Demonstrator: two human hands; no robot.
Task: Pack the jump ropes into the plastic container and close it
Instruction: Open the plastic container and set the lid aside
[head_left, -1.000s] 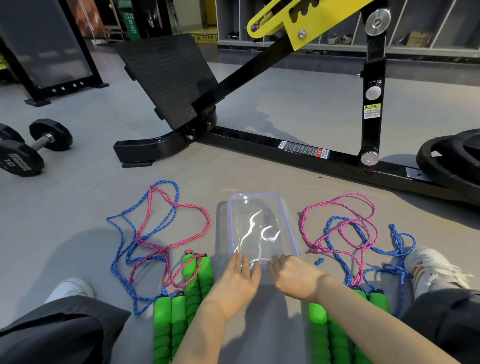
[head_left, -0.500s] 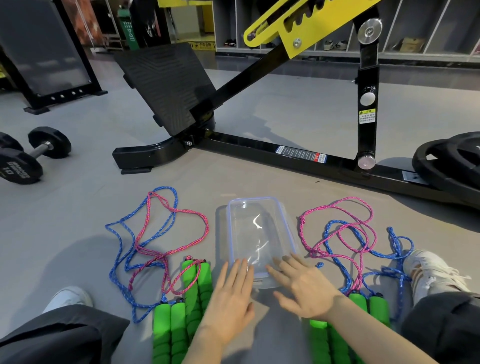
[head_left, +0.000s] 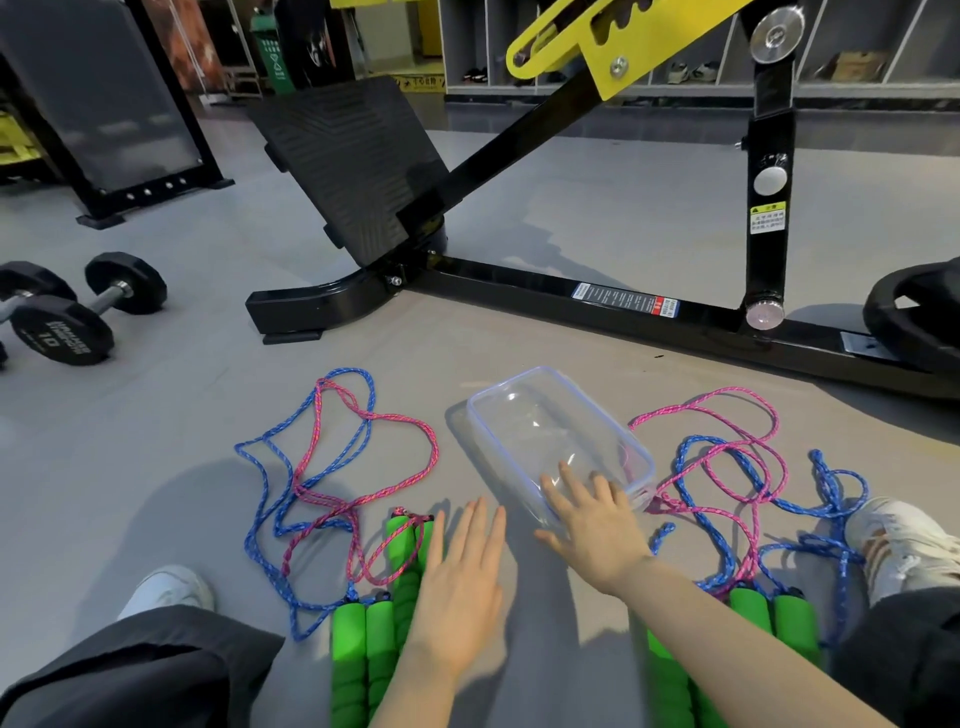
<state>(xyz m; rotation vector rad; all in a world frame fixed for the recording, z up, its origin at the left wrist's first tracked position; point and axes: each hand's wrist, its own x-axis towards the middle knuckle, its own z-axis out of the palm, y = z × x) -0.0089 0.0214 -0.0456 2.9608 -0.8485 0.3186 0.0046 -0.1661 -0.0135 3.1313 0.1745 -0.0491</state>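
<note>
While the right hand (head_left: 597, 525) rests with spread fingers (head_left: 569, 480) on the near end of the clear plastic container (head_left: 558, 434), that end looks lifted and the box sits skewed on the floor (head_left: 519, 332); whether the hand is pressing or gripping it I cannot tell. Seen from the head camera, the likely trouble is the light container skidding or tipping, since only one hand steadies it. Its near right corner lies just beside the pink and blue cords of the right jump ropes (head_left: 727, 467), which could snag under the rim. The left hand (head_left: 457, 587) hovers flat with fingers apart and holding nothing, over the green foam handles (head_left: 363, 654) of the left jump ropes (head_left: 332, 467). Loose tangled loops may spill when gathered. The container appears to hold nothing; whether a lid is on it is unclear.
</note>
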